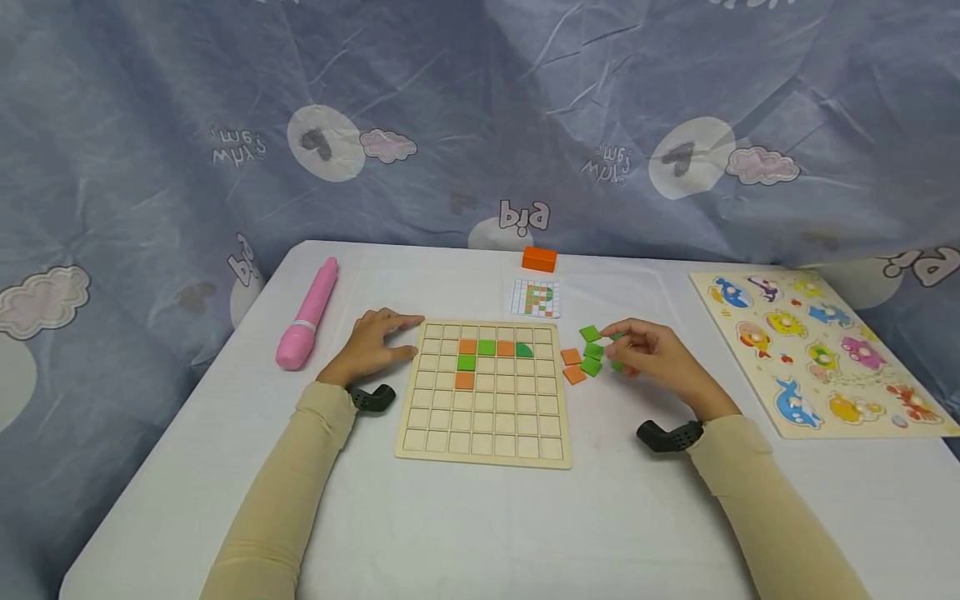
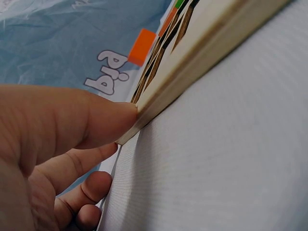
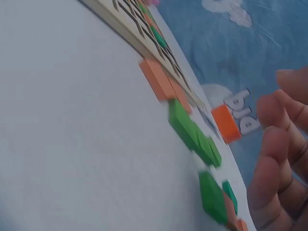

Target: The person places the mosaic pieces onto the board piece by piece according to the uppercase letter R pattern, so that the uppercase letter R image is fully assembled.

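Note:
A wooden grid board lies flat, with orange and green square tiles and one rounded dark green piece in its upper cells. My left hand touches the board's far left corner; in the left wrist view its thumb presses on the edge. Over the loose pieces right of the board hovers my right hand, fingers loosely bent. No piece shows between those fingers in the right wrist view. Green tiles and orange tiles lie beside it; some pieces are partly hidden beneath the hand.
Behind the board lie a printed pattern card and an orange block. A pink wand-shaped object rests at the left. To the right is a sea-animal puzzle board. Patterned cloth hangs behind the table.

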A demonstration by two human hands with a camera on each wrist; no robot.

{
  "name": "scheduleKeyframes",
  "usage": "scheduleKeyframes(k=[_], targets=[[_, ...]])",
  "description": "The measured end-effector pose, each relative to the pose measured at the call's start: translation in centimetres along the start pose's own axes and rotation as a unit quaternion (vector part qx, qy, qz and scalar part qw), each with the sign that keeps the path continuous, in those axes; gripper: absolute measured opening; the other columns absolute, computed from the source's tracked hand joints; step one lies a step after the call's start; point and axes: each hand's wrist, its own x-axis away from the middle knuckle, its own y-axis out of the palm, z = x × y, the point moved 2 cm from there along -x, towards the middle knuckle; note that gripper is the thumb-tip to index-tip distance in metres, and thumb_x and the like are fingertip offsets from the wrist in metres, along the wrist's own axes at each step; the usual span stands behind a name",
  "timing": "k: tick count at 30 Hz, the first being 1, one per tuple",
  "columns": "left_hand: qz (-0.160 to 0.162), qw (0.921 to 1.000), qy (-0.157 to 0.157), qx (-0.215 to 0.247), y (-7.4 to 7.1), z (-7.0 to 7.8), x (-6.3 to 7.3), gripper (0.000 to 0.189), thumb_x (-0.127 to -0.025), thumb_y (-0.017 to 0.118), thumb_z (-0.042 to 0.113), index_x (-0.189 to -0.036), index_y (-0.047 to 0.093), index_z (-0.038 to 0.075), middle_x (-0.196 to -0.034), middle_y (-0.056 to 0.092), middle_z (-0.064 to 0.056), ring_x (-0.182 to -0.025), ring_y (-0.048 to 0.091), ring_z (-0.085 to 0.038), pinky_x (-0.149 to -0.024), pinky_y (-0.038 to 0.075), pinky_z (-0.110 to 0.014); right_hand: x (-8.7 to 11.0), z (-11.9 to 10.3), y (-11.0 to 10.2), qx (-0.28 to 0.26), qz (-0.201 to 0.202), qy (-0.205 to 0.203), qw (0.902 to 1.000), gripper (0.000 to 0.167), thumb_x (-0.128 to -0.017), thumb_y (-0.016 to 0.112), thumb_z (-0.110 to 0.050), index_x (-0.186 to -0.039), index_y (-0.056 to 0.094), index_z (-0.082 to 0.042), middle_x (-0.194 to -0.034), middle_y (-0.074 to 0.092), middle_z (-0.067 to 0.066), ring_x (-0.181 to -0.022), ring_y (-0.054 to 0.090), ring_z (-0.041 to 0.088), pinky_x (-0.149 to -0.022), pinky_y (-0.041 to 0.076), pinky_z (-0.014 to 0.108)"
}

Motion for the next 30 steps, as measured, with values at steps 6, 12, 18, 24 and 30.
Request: scheduleKeyframes(k=[6,12,18,24,30], targets=[[-0.002,1.0000,-0.004,0.004,0.0,0.1,0.0,0.058,-0.094,0.077,0.024,-0.149,0.067,0.011,-0.123,0.064,-0.015,-0.120,0.050,-0.039,-0.110,0.031,-0.060,1.2,1.2,-2.5,0.001,0.016,0.010,0.9998,0.024,-0.106,0.069,-0.009,-0.128,0.068,-0.001,-0.097,0.079,-0.004,-0.070,0.063,0.015,-0.066,0.056,0.028],[-0.002,1.0000,-0.005,0.004,0.0,0.2,0.0,0.058,-0.094,0.077,0.024,-0.149,0.066,0.011,-0.125,0.064,-0.016,-0.121,0.050,-0.039,-0.110,0.031,-0.060,1.9,2.3,-4.2,0.005,0.034,0.021,0.9992,0.022,-0.105,0.069,-0.007,-0.123,0.074,-0.019,-0.092,0.076,-0.005,-0.070,0.064,0.014,-0.065,0.057,0.026],[-0.003,0.9999,-0.010,0.000,-0.1,0.3,0.1,0.059,-0.094,0.077,0.024,-0.149,0.066,0.010,-0.125,0.064,-0.016,-0.120,0.050,-0.039,-0.109,0.032,-0.059,2.2,3.2,-5.1,0.023,0.054,0.028,0.9979,0.021,-0.106,0.068,-0.008,-0.122,0.074,-0.019,-0.090,0.075,-0.006,-0.069,0.062,0.013,-0.065,0.057,0.024],[-0.003,0.9999,-0.010,-0.001,-0.1,0.4,0.1,0.058,-0.094,0.077,0.024,-0.149,0.066,0.010,-0.123,0.064,-0.015,-0.119,0.050,-0.038,-0.109,0.032,-0.059,2.2,3.9,-5.5,0.026,0.062,0.045,0.9967,0.020,-0.107,0.066,-0.007,-0.124,0.073,-0.015,-0.087,0.074,-0.008,-0.065,0.058,0.014,-0.057,0.051,0.025],[-0.002,1.0000,-0.008,-0.001,-0.1,0.5,0.1,0.058,-0.094,0.077,0.025,-0.149,0.066,0.010,-0.123,0.063,-0.015,-0.119,0.050,-0.039,-0.109,0.032,-0.060,2.2,4.7,-5.6,0.039,0.078,0.060,0.9944,0.023,-0.107,0.066,-0.008,-0.129,0.068,-0.001,-0.081,0.067,-0.005,-0.059,0.054,0.013,-0.052,0.048,0.026]])
